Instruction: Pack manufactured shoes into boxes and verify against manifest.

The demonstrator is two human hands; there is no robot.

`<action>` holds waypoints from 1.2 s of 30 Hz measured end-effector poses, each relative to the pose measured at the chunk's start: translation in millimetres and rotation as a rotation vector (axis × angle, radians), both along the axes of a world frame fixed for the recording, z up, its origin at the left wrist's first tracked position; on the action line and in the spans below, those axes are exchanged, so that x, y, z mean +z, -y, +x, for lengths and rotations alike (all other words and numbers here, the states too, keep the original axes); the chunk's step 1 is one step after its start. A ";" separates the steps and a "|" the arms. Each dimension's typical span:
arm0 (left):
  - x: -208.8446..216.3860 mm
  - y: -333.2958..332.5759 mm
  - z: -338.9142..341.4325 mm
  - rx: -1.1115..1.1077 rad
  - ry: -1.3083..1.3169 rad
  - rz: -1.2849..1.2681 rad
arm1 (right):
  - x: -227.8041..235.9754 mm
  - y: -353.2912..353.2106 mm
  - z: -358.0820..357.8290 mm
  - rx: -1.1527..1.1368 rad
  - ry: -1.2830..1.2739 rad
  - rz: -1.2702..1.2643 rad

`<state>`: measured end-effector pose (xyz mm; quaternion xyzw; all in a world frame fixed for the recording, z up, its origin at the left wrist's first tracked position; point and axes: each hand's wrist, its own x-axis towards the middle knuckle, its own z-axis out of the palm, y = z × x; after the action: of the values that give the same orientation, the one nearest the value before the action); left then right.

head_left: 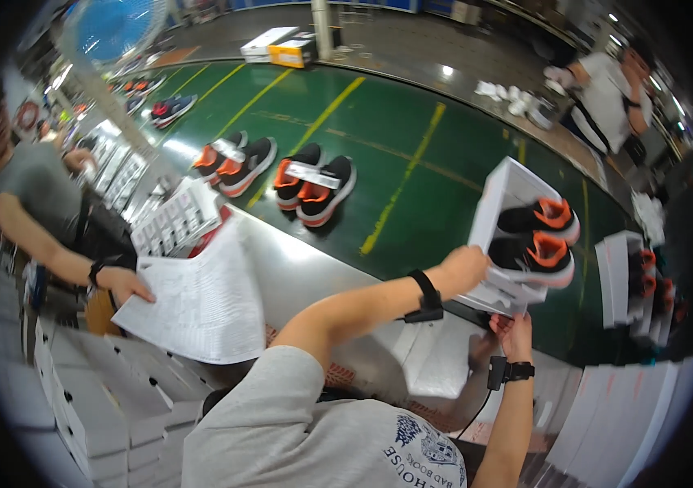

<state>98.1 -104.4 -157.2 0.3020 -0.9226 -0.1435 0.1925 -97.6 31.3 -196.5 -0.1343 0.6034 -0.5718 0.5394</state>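
Note:
An open white shoe box [489, 203] sits tilted on the right part of the green belt [419, 215]. Inside it lies a pair of black running shoes [517, 254] with orange linings and pale soles, side by side. My left hand [464, 268] is closed on the box's near left edge. Below it, my right hand [511, 333] has its fingers bent against the near lower corner of the same box; part of those fingers is hidden by the box. Dark bands with small devices circle both of my wrists.
Two more shoe pairs with white paper bands [314, 175] stand on the belt. At left, a person holds large white sheets [200, 301]. White boxes [90, 390] are stacked lower left; boxed shoes [631, 281] stand right. Another person [615, 89] is across the belt.

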 end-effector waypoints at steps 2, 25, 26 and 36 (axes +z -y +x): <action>22.4 -19.8 -14.0 -0.039 0.055 0.042 | -24.3 3.1 -37.9 -0.069 0.092 -0.005; -50.3 -15.1 -69.2 0.262 -0.105 0.138 | -44.4 -6.8 -30.8 -0.006 -0.106 -0.087; -46.2 -17.2 -74.1 0.247 -0.092 0.117 | -46.1 -16.6 -29.1 0.020 -0.211 -0.126; -54.7 -17.0 -91.8 0.286 -0.042 0.097 | -52.6 -16.2 -0.2 0.136 -0.641 -0.128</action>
<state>6.3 -87.5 -211.9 0.4364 -0.8579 -0.1650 0.2153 -97.7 47.4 -249.1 -0.3810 0.6948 -0.5000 0.3495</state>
